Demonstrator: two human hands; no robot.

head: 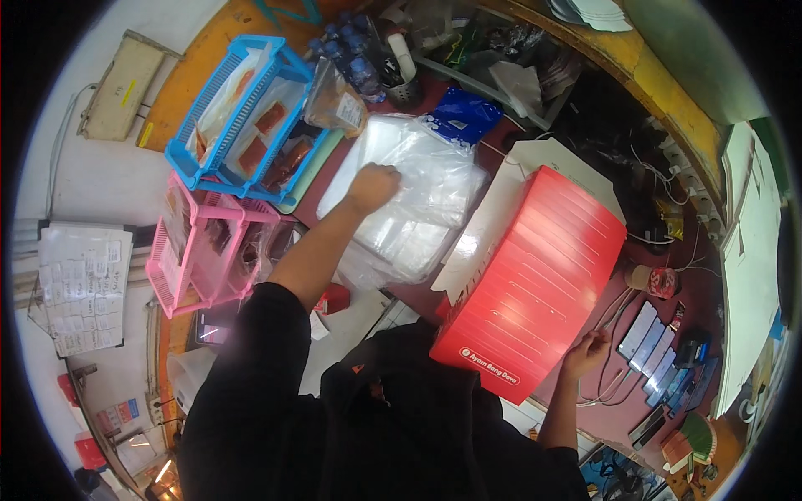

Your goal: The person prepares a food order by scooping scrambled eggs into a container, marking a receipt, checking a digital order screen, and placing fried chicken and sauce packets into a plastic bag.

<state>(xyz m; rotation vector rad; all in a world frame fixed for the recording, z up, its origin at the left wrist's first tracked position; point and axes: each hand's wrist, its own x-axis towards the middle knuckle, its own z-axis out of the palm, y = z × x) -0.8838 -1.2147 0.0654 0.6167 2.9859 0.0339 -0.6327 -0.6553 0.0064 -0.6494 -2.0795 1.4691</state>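
My left hand (374, 186) rests on a stack of clear plastic bags (413, 241), its fingers curled down; whether it pinches a bag is not clear. Right of the stack, a red cardboard box (532, 282) with printed writing stands tilted in front of my body, its pale flap (554, 160) folded out at the far end. Beyond the box's right side is my right hand (589, 352), fingers bent, close to thin cables (617, 313) on the dark red table; its grip is not clear. A blue printed pouch (462, 116) lies at the stack's far edge.
On the left stand a blue plastic rack (237, 113) and a pink one (188, 257), both holding packets. Water bottles (363, 72) and a grey crate (551, 113) are at the back. Several phones (645, 338) and a tape roll (661, 282) lie right.
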